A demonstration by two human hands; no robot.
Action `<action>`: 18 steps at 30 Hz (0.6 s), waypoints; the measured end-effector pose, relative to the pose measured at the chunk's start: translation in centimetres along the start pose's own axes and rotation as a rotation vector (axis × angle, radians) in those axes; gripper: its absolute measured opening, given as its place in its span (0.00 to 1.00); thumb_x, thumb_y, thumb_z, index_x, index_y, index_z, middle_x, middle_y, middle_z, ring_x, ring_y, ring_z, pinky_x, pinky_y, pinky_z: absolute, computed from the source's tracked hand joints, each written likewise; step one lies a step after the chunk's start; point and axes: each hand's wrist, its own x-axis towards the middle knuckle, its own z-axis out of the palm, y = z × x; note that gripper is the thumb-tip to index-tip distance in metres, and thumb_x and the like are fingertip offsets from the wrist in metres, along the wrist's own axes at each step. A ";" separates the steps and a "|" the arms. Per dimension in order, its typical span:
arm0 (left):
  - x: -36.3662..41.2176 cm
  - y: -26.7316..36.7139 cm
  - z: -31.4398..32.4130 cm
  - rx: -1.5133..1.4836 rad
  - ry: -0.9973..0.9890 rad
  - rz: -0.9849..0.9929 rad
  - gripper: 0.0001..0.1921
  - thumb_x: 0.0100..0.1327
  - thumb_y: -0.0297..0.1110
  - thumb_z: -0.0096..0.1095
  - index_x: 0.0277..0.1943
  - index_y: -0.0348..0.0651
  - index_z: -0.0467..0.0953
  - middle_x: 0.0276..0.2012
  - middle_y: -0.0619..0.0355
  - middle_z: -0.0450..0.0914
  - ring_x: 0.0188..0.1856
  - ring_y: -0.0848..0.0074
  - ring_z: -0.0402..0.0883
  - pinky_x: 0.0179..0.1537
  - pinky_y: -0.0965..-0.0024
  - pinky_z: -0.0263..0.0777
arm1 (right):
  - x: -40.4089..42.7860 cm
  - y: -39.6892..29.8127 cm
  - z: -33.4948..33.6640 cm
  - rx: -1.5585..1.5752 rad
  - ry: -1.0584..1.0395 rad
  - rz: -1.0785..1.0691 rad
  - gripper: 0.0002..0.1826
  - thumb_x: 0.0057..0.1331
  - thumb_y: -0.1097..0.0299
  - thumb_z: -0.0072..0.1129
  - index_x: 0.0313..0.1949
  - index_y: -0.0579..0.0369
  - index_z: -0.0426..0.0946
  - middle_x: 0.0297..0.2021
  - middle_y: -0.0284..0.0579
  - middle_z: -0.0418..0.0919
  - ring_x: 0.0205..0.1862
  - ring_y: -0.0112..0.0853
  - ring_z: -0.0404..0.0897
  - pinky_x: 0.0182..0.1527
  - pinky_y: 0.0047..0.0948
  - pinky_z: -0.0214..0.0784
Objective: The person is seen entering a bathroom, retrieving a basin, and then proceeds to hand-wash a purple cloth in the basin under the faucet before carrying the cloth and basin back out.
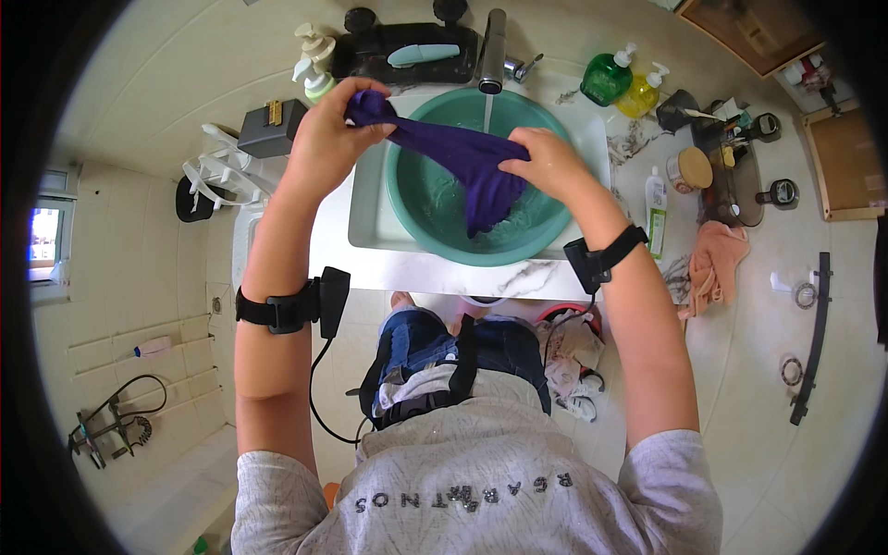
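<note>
A wet-looking purple cloth [451, 149] is stretched between my two hands above a green plastic basin [409, 222]. My left hand [340, 125] pinches its bunched upper end, out past the basin's left rim. On the other side, my right hand [544, 159] grips the cloth near the basin's right part. A loose corner of it hangs down towards the water [437, 191] in the basin. Behind, a chrome faucet [492, 55] runs a stream into the basin, which stands in a white rectangular sink [368, 215].
Pump bottles, one green [605, 80] and one yellow [639, 94], stand right of the faucet. At the back left are white pump bottles [316, 52] and a black tray [354, 59]. A white bottle [655, 208] and a peach towel [718, 260] lie to the right.
</note>
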 end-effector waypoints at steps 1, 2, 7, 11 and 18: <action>0.0 -0.5 0.1 0.157 0.027 -0.032 0.15 0.54 0.23 0.66 0.45 0.39 0.73 0.33 0.63 0.76 0.34 0.85 0.73 0.37 0.80 0.70 | -0.2 0.0 -0.8 -0.001 0.001 -0.001 0.15 0.52 0.62 0.63 0.37 0.56 0.74 0.36 0.45 0.76 0.41 0.43 0.74 0.43 0.36 0.66; -0.1 -1.0 0.3 0.225 0.066 -0.042 0.16 0.52 0.28 0.69 0.42 0.37 0.72 0.31 0.60 0.76 0.31 0.80 0.74 0.35 0.77 0.69 | -0.4 0.1 -1.5 0.076 0.011 0.048 0.15 0.53 0.62 0.63 0.36 0.55 0.74 0.35 0.45 0.76 0.40 0.43 0.75 0.42 0.37 0.66; -0.6 -3.2 0.1 0.589 0.033 0.041 0.18 0.48 0.35 0.72 0.39 0.35 0.74 0.32 0.53 0.74 0.34 0.66 0.73 0.37 0.67 0.68 | -1.1 -0.8 -3.3 -0.039 -0.158 0.133 0.14 0.56 0.61 0.60 0.40 0.52 0.76 0.34 0.48 0.80 0.36 0.42 0.78 0.40 0.33 0.68; -0.8 -4.7 0.6 0.570 0.025 0.157 0.19 0.46 0.40 0.72 0.36 0.34 0.75 0.37 0.48 0.73 0.40 0.59 0.71 0.41 0.63 0.68 | -0.7 -0.2 -3.7 -0.039 -0.096 0.310 0.13 0.57 0.62 0.57 0.40 0.51 0.78 0.32 0.50 0.80 0.35 0.43 0.78 0.39 0.34 0.69; 1.0 -0.1 -0.5 -0.078 0.274 0.112 0.06 0.57 0.28 0.65 0.35 0.37 0.74 0.28 0.65 0.76 0.31 0.87 0.71 0.34 0.83 0.66 | -0.1 -3.2 -7.5 0.127 0.392 0.233 0.12 0.56 0.64 0.57 0.39 0.51 0.77 0.32 0.50 0.80 0.38 0.46 0.78 0.40 0.36 0.69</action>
